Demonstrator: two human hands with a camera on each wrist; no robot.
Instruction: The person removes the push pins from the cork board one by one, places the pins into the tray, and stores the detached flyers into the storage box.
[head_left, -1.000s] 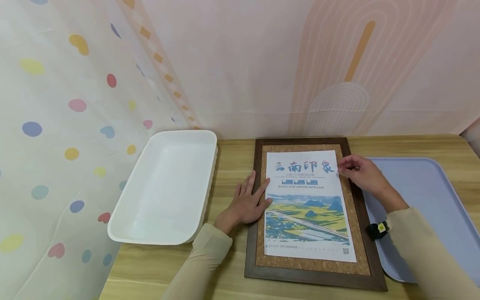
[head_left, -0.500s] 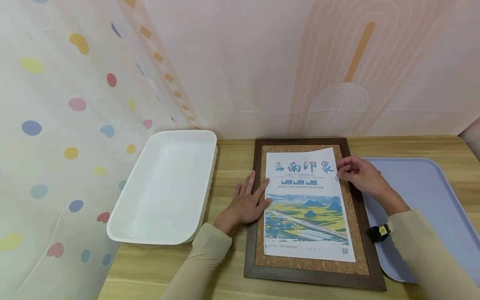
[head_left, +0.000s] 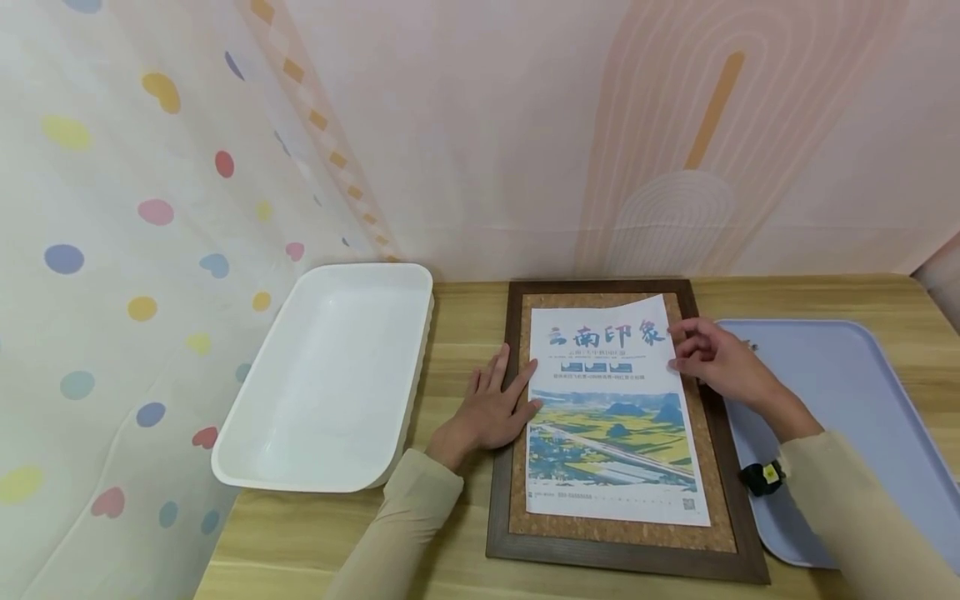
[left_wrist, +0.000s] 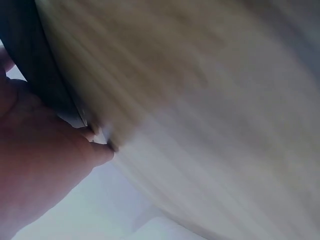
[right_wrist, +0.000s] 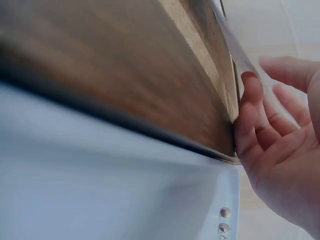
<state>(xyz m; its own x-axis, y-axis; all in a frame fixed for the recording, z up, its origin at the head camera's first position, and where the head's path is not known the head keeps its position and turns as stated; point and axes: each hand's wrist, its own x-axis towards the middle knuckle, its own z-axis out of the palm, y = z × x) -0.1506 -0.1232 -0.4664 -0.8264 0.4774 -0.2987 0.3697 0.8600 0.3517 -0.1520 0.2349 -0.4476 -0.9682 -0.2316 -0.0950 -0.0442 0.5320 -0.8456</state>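
Note:
A printed poster (head_left: 611, 417) with a landscape picture and large Chinese characters lies on a cork board (head_left: 622, 540) with a dark brown frame (head_left: 630, 567). My left hand (head_left: 491, 410) rests spread over the frame's left side, thumb and a fingertip on the poster's left edge. At the upper right edge my right hand (head_left: 712, 362) pinches the poster between thumb and curled fingers. The poster's top right corner stands lifted off the cork. In the right wrist view the sheet's edge runs up to the right hand's fingers (right_wrist: 252, 87).
A deep white plastic tray (head_left: 322, 375) stands left on the wooden table (head_left: 300, 542). A light blue tray (head_left: 840, 400) lies to the right, partly under the right forearm. Small round shiny things (right_wrist: 224, 213) sit near its far edge. Patterned cloth walls (head_left: 487, 150) rise behind.
My right hand has shifted slightly left, and the poster's top right corner has lifted and bent inward. The left hand stays in place on the frame and poster.

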